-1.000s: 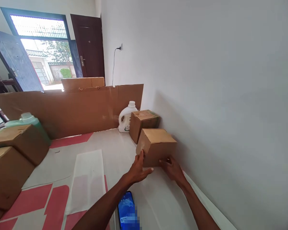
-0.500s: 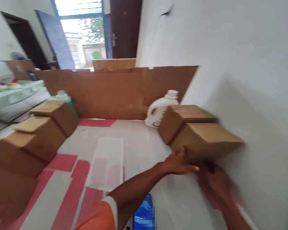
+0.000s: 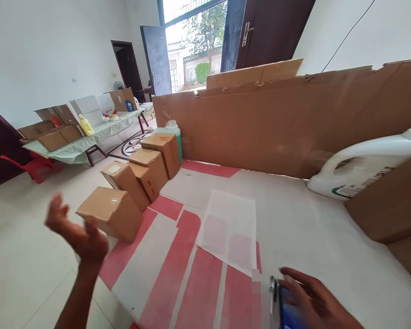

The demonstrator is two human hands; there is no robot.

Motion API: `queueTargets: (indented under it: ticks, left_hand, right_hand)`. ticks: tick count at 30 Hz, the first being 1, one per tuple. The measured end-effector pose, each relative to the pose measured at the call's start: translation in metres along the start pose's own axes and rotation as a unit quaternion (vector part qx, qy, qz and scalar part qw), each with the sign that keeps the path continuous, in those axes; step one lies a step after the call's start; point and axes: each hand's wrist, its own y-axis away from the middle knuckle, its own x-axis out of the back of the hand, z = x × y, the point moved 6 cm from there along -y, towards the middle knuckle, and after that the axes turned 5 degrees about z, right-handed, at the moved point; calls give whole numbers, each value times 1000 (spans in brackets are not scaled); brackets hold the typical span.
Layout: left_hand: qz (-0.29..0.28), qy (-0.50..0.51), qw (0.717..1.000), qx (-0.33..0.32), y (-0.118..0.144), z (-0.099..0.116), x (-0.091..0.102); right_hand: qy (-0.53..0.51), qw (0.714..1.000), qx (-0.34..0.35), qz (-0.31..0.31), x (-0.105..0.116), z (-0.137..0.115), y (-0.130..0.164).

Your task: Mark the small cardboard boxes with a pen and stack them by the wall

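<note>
My left hand [image 3: 85, 240] is raised at the left, palm up with fingers spread, holding nothing. Just beyond it sits the nearest of several closed cardboard boxes [image 3: 111, 212], which form a row along the table's left side. My right hand [image 3: 315, 297], blurred, is at the lower right over a phone [image 3: 287, 306] with a blue screen. Its fingers overlap the phone's edge; I cannot tell whether they grip it. A thin white sheet [image 3: 231, 228] lies flat on the red-and-white table surface [image 3: 205, 283] between the hands.
A tall cardboard panel [image 3: 253, 123] closes the table's far side. A white jug [image 3: 342, 178] stands by cardboard boxes [image 3: 390, 205] at the right; a green-filled bottle [image 3: 178, 141] stands behind the left row. Across the room are a cloth-covered table [image 3: 78, 148] and a red chair [image 3: 37, 167].
The view has swung left. My left hand has left the right-hand box and is now raised on the left. My right hand has come from beside that box to the phone.
</note>
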Motion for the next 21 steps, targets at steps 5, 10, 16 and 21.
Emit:
queueTargets:
  ticks: [5, 10, 16, 21]
  left_hand:
    - [-12, 35, 944, 327, -42, -145, 8]
    - [-153, 130, 874, 442, 32, -193, -19]
    - [-317, 205, 818, 434, 139, -146, -10]
    - [-424, 232, 803, 349, 193, -75, 12]
  right_hand:
    - [-117, 970, 37, -211, -131, -105, 56]
    - [-133, 934, 77, -324, -217, -148, 106]
    - [-202, 930, 92, -292, -232, -138, 124]
    - [-198, 958, 42, -204, -155, -97, 113]
